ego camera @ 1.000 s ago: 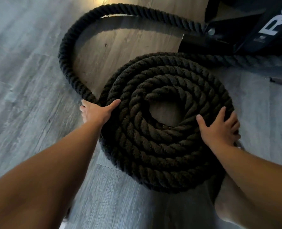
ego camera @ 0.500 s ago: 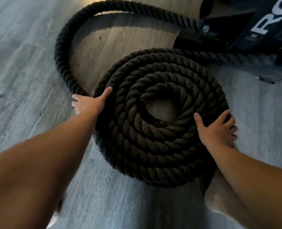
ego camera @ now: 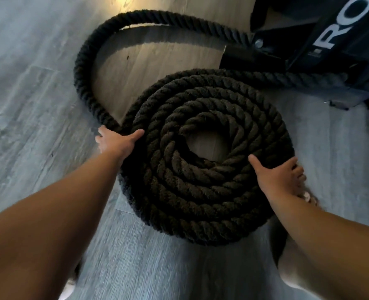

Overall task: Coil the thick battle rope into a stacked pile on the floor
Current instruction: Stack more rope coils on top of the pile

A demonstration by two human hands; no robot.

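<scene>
The thick black battle rope (ego camera: 200, 202) lies on the grey wood floor as a flat round coil of several turns with a small open centre. Its loose length (ego camera: 82, 68) loops out from the coil's left side, arcs back and runs right toward the black frame. My left hand (ego camera: 116, 144) grips the coil's left edge, thumb on top and fingers down the outer side where the loose length joins. My right hand (ego camera: 278, 178) lies on the right side of the coil, palm on top, fingers curled over the outer turn.
A black metal equipment base (ego camera: 254, 57) with white lettering stands at the back right, and the rope passes along it. My bare knee (ego camera: 298, 267) is low at the right, next to the coil. Grey plank floor (ego camera: 27, 105) stretches to the left.
Both hands stay at the same spots on the coil's edges. The coil and the view have shifted only slightly.
</scene>
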